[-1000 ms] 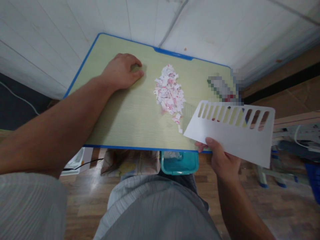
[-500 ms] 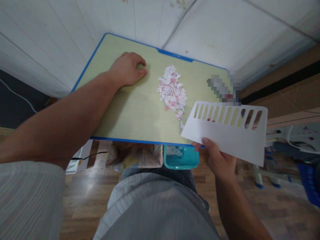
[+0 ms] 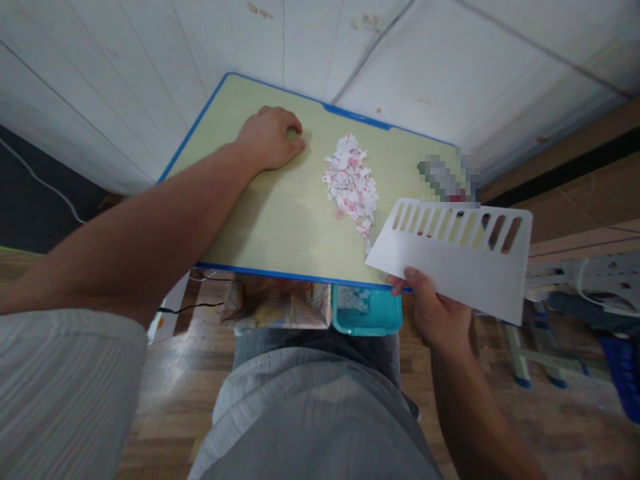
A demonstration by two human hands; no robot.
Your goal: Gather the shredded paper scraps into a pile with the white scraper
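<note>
On the pale yellow-green tabletop (image 3: 280, 233) with blue edging lies a heap of small torn paper scraps (image 3: 353, 180), white with pink marks. My left hand (image 3: 275, 137) rests on the table to the left of the heap, fingers bent and thumb apart, with no object visible in it. At the front right edge, my right hand (image 3: 435, 307) grips a flat white plastic board (image 3: 450, 277) with a row of slots along its far side. The board is tilted, and its left corner is close to the lowest scraps.
Below the front edge is a turquoise bin (image 3: 370, 330) with white scraps inside, beside a patterned fabric or paper bag (image 3: 280, 313). A blurred-out item (image 3: 445, 177) lies at the table's right end. A white wall (image 3: 325, 53) rises behind.
The view has shifted slightly, so the table and heap appear a little further right. Both hands keep their poses; the white board stays in my right hand.
</note>
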